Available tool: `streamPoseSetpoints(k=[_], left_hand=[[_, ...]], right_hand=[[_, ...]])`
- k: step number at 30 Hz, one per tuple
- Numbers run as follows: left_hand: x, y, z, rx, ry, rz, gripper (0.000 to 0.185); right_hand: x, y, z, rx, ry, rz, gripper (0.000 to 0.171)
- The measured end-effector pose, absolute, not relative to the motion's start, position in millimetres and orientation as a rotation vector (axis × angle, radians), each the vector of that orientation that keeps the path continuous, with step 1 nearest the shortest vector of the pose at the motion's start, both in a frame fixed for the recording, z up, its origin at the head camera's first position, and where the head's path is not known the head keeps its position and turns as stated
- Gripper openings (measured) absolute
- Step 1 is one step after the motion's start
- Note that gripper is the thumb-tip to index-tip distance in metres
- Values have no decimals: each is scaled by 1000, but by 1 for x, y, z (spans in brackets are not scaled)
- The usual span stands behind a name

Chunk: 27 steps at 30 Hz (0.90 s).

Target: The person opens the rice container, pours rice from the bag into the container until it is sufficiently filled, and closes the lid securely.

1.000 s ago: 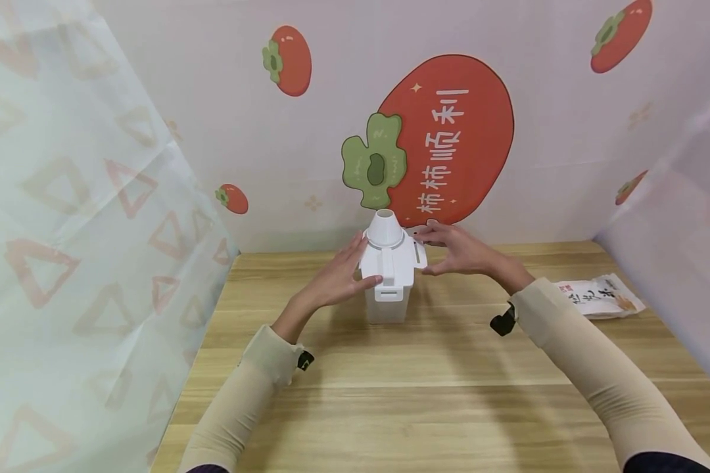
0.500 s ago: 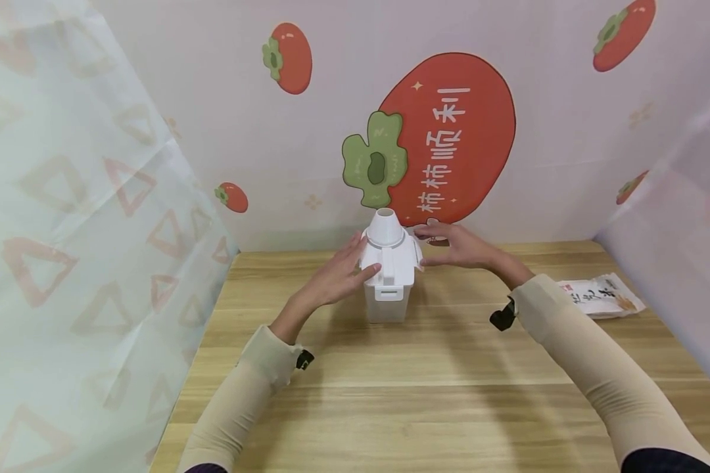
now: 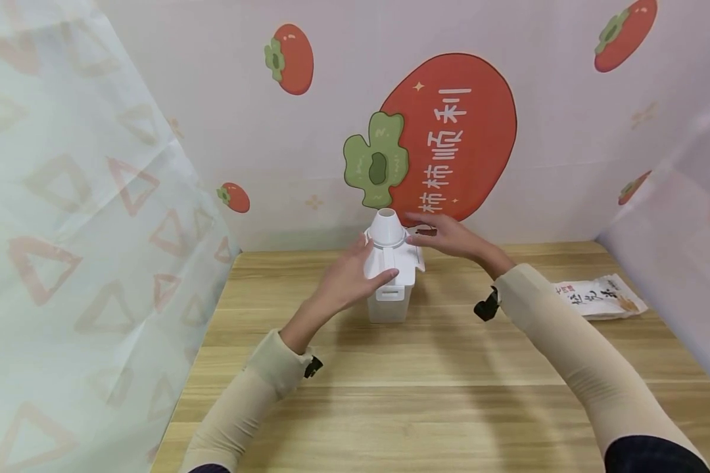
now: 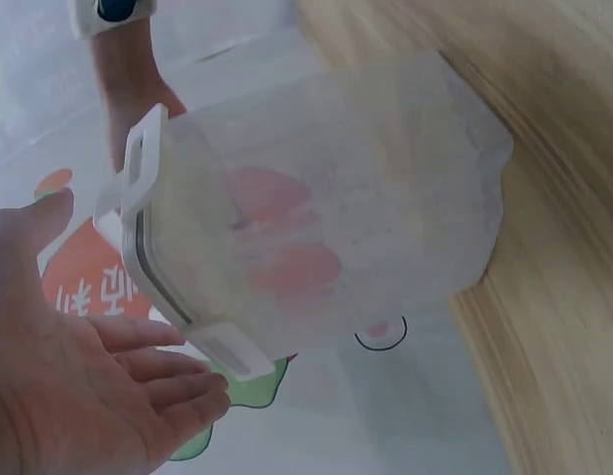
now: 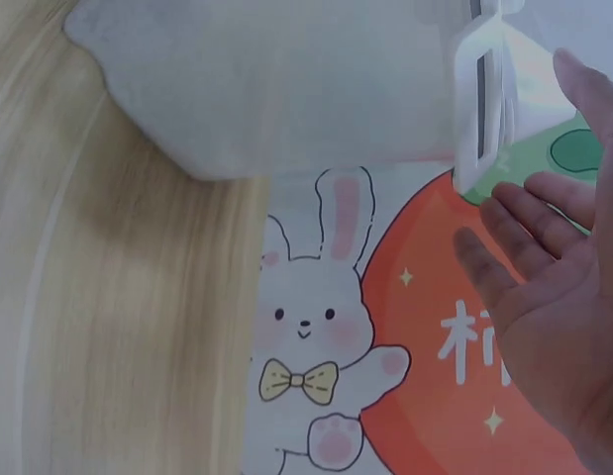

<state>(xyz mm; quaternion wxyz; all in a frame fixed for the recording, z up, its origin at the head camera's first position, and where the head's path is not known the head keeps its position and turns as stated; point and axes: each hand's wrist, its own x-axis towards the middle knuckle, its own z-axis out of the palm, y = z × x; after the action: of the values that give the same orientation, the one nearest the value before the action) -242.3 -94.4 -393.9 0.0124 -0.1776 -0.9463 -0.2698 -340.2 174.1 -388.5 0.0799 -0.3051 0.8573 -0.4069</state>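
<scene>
Left hand: my left hand (image 3: 355,276) lies with straight fingers against the left side of the container lid (image 3: 392,259), thumb toward the front latch; it grasps nothing.
Right hand: my right hand (image 3: 449,238) reaches flat over the lid's right side, fingers straight and relaxed; whether the fingertips touch the lid I cannot quite tell.
Container: the clear plastic container (image 3: 388,305) stands upright on the wooden table (image 3: 426,374), near the back wall, between my hands.
Funnel: a white funnel (image 3: 387,227) sits on top of the lid, mouth up.
Packet: a printed packet (image 3: 600,295) lies flat, well apart to the right.
Wall: a persimmon poster (image 3: 449,138) behind.
</scene>
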Motion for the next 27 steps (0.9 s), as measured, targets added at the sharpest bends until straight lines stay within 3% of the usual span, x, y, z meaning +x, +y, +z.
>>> streamPoseSetpoints(k=[27], left_hand=[[-242, -89, -406, -544, -2926, -714, 99]], right_hand=[[-352, 142, -401, -840, 2589, -1360, 60]])
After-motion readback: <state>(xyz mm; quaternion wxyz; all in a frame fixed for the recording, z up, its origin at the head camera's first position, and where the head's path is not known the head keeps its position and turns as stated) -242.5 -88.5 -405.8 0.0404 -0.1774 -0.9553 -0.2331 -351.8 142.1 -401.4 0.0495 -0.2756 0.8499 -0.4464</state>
